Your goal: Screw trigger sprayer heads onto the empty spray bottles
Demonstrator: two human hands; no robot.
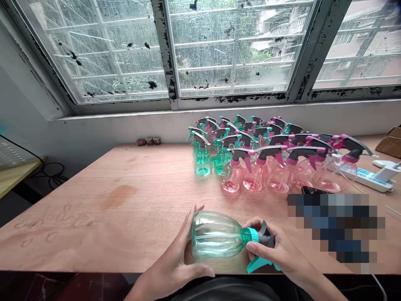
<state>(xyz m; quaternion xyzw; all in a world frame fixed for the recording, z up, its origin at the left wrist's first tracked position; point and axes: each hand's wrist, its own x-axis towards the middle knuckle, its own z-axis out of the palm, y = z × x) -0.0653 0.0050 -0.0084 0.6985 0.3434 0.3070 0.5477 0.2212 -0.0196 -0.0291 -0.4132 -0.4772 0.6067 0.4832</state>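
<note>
A clear green spray bottle (217, 235) lies on its side in the air just above the table's front edge, base to the left. Its turquoise collar and dark grey spray head point right, with the turquoise trigger hanging below. My right hand (278, 248) is closed around the collar and spray head, thumb on the near side. My left hand (180, 253) cups the base, its fingers along the far side and its thumb below. Part of the left fingers is hidden behind the bottle.
Several green spray bottles (203, 161) and pink spray bottles (232, 177) stand grouped on the wooden table (94, 209) towards the window. A white power strip (369, 177) with a plug lies at the right. Small brown blocks (148, 141) sit by the wall. A blurred patch covers the right front.
</note>
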